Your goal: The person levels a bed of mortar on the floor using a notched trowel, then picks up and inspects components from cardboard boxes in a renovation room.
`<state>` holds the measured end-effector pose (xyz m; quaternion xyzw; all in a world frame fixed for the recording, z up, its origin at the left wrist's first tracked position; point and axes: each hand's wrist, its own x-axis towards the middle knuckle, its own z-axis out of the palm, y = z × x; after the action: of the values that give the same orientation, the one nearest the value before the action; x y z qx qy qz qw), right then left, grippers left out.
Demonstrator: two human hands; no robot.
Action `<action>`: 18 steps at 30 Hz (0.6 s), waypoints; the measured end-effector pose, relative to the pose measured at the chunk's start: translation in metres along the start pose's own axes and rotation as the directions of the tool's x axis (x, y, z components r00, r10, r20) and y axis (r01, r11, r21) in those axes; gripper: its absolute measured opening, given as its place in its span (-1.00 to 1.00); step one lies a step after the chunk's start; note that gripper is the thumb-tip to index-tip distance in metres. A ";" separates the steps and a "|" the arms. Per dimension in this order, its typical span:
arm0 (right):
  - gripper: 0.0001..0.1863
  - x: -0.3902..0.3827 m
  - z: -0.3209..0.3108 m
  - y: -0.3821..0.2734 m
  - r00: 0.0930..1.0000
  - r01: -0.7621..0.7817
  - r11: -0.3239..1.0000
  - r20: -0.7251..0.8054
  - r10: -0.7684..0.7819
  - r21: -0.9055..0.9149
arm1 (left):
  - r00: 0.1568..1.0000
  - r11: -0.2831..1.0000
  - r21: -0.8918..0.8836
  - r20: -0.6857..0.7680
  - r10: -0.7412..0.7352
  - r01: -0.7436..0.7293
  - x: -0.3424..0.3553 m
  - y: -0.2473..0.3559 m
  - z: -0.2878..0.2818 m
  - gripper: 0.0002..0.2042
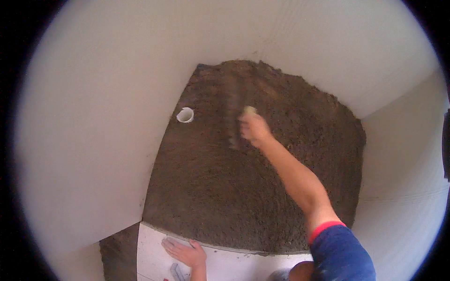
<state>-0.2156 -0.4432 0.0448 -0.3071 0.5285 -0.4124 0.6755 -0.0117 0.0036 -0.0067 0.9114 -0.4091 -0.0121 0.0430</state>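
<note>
My right hand (255, 129) reaches out over the dark mortar bed (211, 187), its fingers wrapped round the pale handle of a trowel (234, 112). The trowel's long blade lies against the mortar and is smeared by motion. Fingers stretched, my left hand (185, 253) lies flat on a white slab (225, 264) along the near edge of the mortar. Just below that hand is a grey metal bar or tool (177, 271), cut off by the lower edge of the picture.
An open white pipe end (185, 115) sticks up through the mortar at the left. Pale walls (93, 117) enclose the bed on the left, far and right sides. The mortar's far border is ragged. Dark ground (121, 253) shows left of the slab.
</note>
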 end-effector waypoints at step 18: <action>-0.81 -0.087 -0.301 0.014 0.657 0.219 0.915 -0.744 0.119 0.340 | 0.992 0.992 0.042 -0.026 0.122 -0.121 -0.006 -0.009 0.003 -0.02</action>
<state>-0.5119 -0.3531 -0.0030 0.0213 0.6546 -0.6199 0.4322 -0.0089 0.0138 -0.0101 0.8855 -0.4634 0.0118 0.0311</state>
